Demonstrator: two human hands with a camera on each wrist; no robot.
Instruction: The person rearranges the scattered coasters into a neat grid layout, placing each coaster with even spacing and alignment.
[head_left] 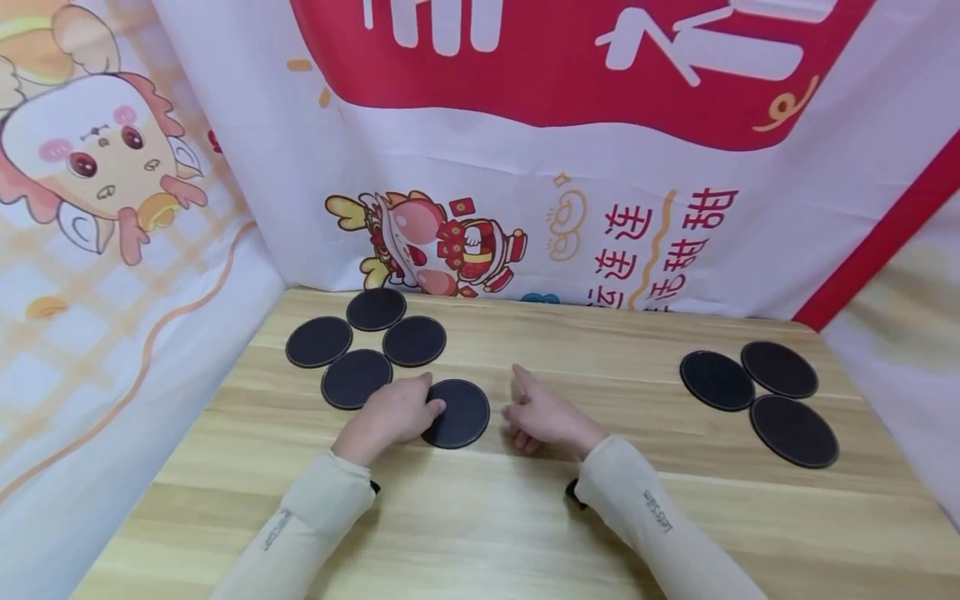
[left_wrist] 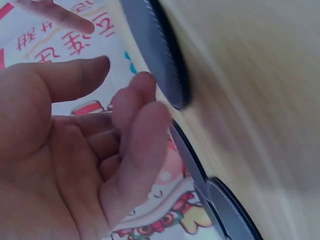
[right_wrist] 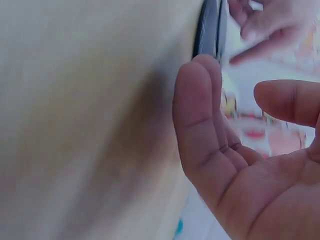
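Head view first: wooden table [head_left: 480, 517] boxed in by a printed cartoon backdrop [head_left: 525, 208]. Left hand [head_left: 393, 412] at centre frame, fingertips resting on the left edge of a dark round coaster [head_left: 459, 413], fingers relaxed, nothing actually gripped. Right hand [head_left: 546, 414] just right of that coaster, not touching it, index finger pointing up-frame, others loosely curled, holding nothing. Cluster of four coasters [head_left: 365, 346] just up and left of the left hand; group of three coasters [head_left: 765, 392] far over at right of frame, well apart from both hands. Looks like the sorting/moving step for that one loose coaster, probably sliding it toward the four. Next move likely needs fingertips pressed flat for a slide, or a nail under the rim for a lift, since it sits thin and flush on the wood.

Left wrist view: open palm, fingers [left_wrist: 145, 125] loosely spread, coaster edge [left_wrist: 160, 55] upper middle of frame, just past the fingertips. Blurry, so can't tell contact here.

Right wrist view: palm open, fingers [right_wrist: 197, 115] straight-ish, coaster rim [right_wrist: 207, 30] at top centre beyond the fingertips, clear gap.
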